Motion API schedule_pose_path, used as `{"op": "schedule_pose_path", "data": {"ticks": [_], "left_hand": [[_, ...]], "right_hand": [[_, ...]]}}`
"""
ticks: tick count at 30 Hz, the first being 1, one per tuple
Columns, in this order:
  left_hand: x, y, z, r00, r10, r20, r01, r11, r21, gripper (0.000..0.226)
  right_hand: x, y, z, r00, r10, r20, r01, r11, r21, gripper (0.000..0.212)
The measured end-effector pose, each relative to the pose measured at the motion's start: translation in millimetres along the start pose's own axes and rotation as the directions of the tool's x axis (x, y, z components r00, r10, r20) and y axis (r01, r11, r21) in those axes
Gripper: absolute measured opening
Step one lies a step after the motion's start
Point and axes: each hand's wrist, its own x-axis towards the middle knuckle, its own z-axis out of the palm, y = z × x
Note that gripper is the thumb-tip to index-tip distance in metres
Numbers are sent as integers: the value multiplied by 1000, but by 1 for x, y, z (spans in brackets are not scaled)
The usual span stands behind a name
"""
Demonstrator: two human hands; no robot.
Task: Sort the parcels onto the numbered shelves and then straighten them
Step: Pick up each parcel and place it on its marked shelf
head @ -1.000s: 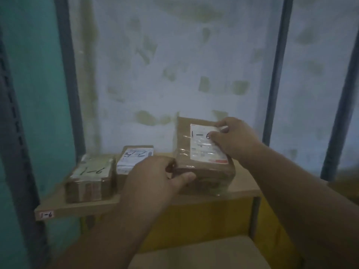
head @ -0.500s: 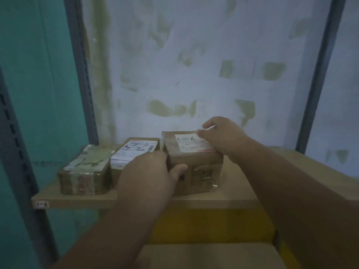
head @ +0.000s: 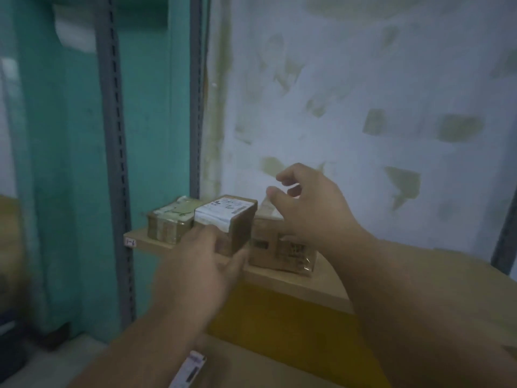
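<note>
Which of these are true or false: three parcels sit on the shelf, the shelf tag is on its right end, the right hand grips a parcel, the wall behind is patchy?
1. Three parcels sit in a row on the shelf: true.
2. The shelf tag is on the right end: false, it is on the left end.
3. The right hand grips a parcel: false, its fingers hover loosely above the right parcel.
4. The wall behind is patchy: true.
</note>
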Motion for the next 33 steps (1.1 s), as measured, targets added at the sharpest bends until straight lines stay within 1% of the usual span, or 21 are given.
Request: {"op": "schedule_pose_path", "data": {"ticks": [2,5,8,11,13,15,17,20,23,25,29,31,33], "left_hand": [[-10,-16,-13,997,-70,13,70,998,2,25],[-19,-49,-29,992,-119,-36,119,993,-13,25],[-27,-85,-43,991,-130,-22,130,991,-29,34],[-35,-133,-63,991,-134,-11,134,991,-20,34],[-41,-179,-84,986,-168,-22,167,986,-15,33],[-47,-233,-110,977,-211,-39,212,977,28,32],[-50,-291,-141,968,-246,-58,250,963,100,27],[-53,-370,-183,959,-275,-74,285,932,224,26],[-44,-428,-210,947,-318,-55,322,915,245,25],[-32,-461,-218,940,-341,-16,334,908,255,24],[-5,-545,-212,924,-383,-8,370,887,274,32],[8,-587,-205,905,-425,-7,410,867,284,35],[21,-627,-204,878,-479,26,447,837,314,37]], "right_hand": [[-9,-20,6,999,-28,26,26,996,86,30],[-22,-49,23,994,-103,41,94,979,178,29],[-32,-79,50,989,-142,36,132,968,213,31],[-36,-118,87,981,-184,67,162,954,253,32],[-38,-152,121,974,-208,88,171,935,310,29],[-40,-190,162,968,-231,96,180,909,375,24],[-43,-232,213,963,-251,102,181,876,446,19],[-50,-291,292,950,-281,140,168,833,527,22],[-44,-333,359,918,-318,238,163,848,505,24],[-32,-349,398,903,-334,269,177,862,474,28],[1,-369,487,875,-357,327,224,897,381,36],[18,-379,539,860,-374,347,247,900,358,39],[35,-393,590,836,-375,401,239,906,348,40]]}}
